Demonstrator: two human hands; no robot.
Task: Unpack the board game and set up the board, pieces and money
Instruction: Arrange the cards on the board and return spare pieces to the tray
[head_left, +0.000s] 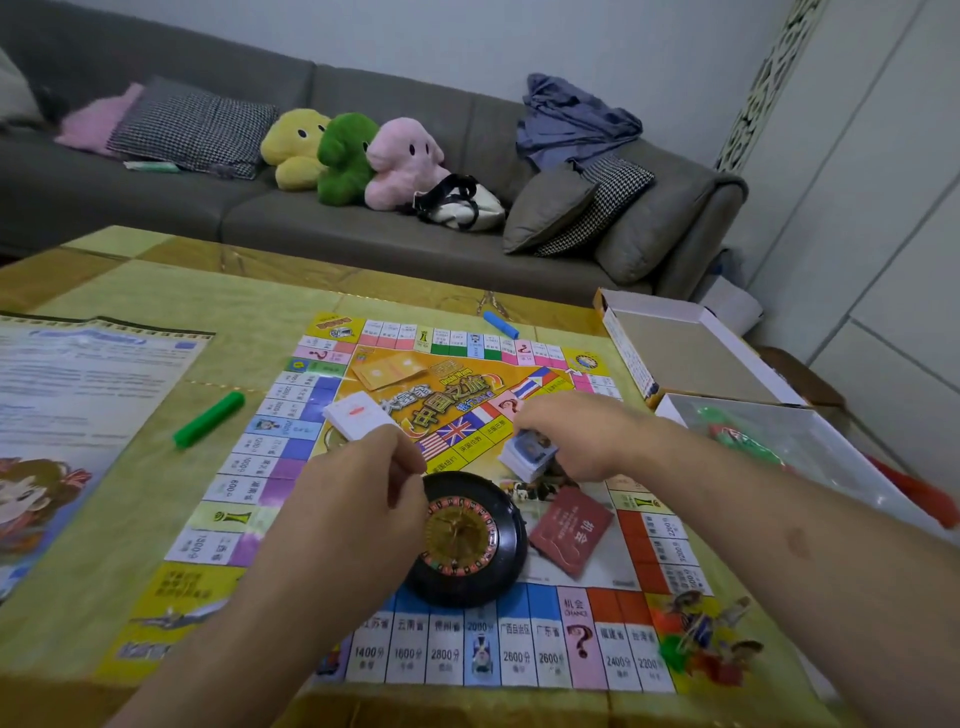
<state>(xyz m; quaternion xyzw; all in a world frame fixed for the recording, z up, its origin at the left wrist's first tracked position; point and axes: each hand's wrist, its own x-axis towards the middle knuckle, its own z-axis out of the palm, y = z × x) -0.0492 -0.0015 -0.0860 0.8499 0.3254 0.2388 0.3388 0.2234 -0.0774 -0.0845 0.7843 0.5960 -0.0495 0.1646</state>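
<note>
Two stacks of cards are held above the game board (291, 467), which lies flat on the yellow-green table (156, 291): the left hand (363, 493) pinches a white stack (356, 415), and the right hand (571, 431) curls its fingers over a second stack (527, 454). Between the wrists, a black roulette wheel (462, 540) rests on the board beside a red card deck (571, 530). Green (208, 420) and blue (500, 324) tubes lie nearby, the open box (691, 353) to the right, a printed sheet (78, 405) to the left.
</note>
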